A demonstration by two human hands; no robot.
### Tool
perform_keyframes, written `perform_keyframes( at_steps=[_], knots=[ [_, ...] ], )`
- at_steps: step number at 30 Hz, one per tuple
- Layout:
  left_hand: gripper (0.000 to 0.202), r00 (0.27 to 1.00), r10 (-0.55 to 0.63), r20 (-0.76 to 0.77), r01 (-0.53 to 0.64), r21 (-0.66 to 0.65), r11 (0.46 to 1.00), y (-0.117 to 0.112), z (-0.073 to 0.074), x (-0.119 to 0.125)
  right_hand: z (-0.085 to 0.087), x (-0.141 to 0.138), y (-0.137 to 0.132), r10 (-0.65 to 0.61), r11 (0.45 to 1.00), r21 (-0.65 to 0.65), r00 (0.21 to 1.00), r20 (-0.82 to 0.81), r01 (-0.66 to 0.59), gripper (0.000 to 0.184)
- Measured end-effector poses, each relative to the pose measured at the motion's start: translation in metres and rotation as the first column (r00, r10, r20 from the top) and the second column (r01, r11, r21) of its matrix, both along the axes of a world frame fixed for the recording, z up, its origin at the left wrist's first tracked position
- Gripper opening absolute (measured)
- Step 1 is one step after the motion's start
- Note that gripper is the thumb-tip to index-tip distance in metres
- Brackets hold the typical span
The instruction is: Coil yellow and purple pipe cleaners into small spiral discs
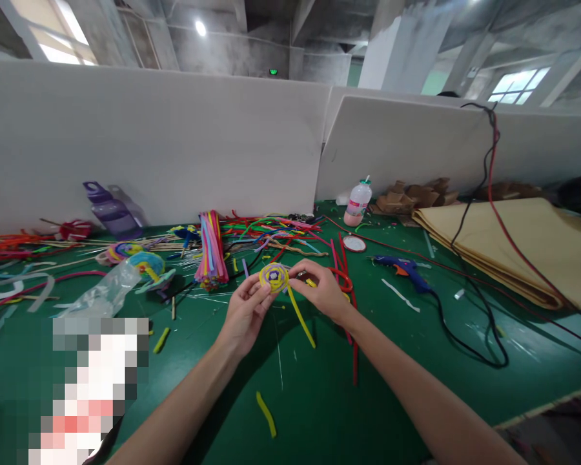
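Observation:
A round coil of yellow and purple pipe cleaner (274, 278) is held up above the green table, with a small white and dark centre. My left hand (246, 311) grips its left side, thumb across the front. At its right edge my right hand (321, 289) is closed, thumb and fingers pinched where the yellow strand meets the coil. From there a loose yellow pipe cleaner end (302, 320) hangs down to the right. Several red pipe cleaners (354, 349) lie behind and below my right hand. A short yellow piece (266, 414) rests on the table nearer to me.
A bundle of coloured pipe cleaners (212, 248) stands behind my left hand, among many loose strands. On the right are a blue glue gun (401, 270) with a black cable and folded tan paper (508, 245). A purple bottle (111, 211) and a pink-labelled bottle (357, 203) stand by the white partition (150, 142).

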State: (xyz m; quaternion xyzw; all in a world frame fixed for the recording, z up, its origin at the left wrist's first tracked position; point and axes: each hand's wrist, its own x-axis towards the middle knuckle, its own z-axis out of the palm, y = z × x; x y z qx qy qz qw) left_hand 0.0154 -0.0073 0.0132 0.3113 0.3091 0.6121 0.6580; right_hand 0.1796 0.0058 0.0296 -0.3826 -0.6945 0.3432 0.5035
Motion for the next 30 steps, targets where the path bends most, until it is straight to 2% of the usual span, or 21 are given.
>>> perform_keyframes(
  at_steps=[3,6,8,10,12,14,16,18,20,22,24,27,30],
  knots=[
    [0.026,1.0,0.015,-0.007,-0.015,-0.013,1.0,0.001,-0.002,0.001,-0.001,-0.001,-0.003,-0.079,0.98,0.189,0.993,0.092,0.061,0.007],
    [0.027,0.999,0.033,0.002,-0.033,-0.031,0.999,0.001,-0.002,0.001,0.0,-0.002,-0.004,-0.106,0.972,0.222,0.988,0.11,0.08,0.009],
    [0.026,0.999,0.043,0.019,-0.042,-0.045,0.998,0.001,-0.002,0.001,0.001,-0.001,-0.003,-0.141,0.978,0.161,0.988,0.059,0.13,0.011],
    [0.024,0.999,0.027,0.046,-0.025,-0.04,0.999,0.0,-0.002,0.0,0.001,-0.001,-0.002,-0.115,0.993,0.017,0.993,0.006,0.115,0.015],
    [0.023,0.998,-0.012,0.069,0.012,-0.006,1.0,0.0,0.0,0.0,-0.001,-0.001,0.0,0.035,0.987,-0.153,0.999,-0.026,-0.038,0.02],
    [0.023,0.996,-0.063,0.067,0.061,0.034,0.998,0.0,0.002,-0.001,-0.002,0.001,0.001,0.196,0.945,-0.258,0.979,-0.057,-0.204,0.024],
    [0.024,0.992,-0.12,0.032,0.118,0.053,0.992,0.001,0.004,-0.003,-0.003,0.003,0.003,0.218,0.938,-0.265,0.975,-0.052,-0.224,0.027],
    [0.024,0.987,-0.16,-0.033,0.162,0.049,0.986,0.003,0.005,-0.007,-0.003,0.006,0.004,0.145,0.968,-0.213,0.989,0.027,-0.136,0.026],
    [0.022,0.981,-0.154,-0.118,0.158,0.027,0.987,0.005,0.004,-0.011,-0.003,0.008,0.005,0.067,0.991,-0.122,0.989,0.135,-0.051,0.021],
    [0.015,0.979,-0.123,-0.163,0.125,0.004,0.992,0.008,0.002,-0.015,-0.002,0.011,0.007,-0.008,1.0,-0.027,0.981,0.194,0.013,0.016],
    [0.013,0.984,-0.106,-0.145,0.105,-0.015,0.994,0.01,-0.001,-0.016,-0.004,0.016,0.012,-0.116,0.993,0.049,0.974,0.193,0.108,0.016],
    [0.012,0.994,-0.1,-0.05,0.1,-0.017,0.995,0.012,-0.002,-0.017,-0.008,0.028,0.021,-0.35,0.934,0.145,0.916,0.197,0.326,0.024],
    [0.01,0.997,-0.075,0.024,0.075,0.024,0.997,0.015,-0.002,-0.02,-0.014,0.042,0.029,-0.512,0.859,0.158,0.795,0.325,0.488,0.034]
  ],
)
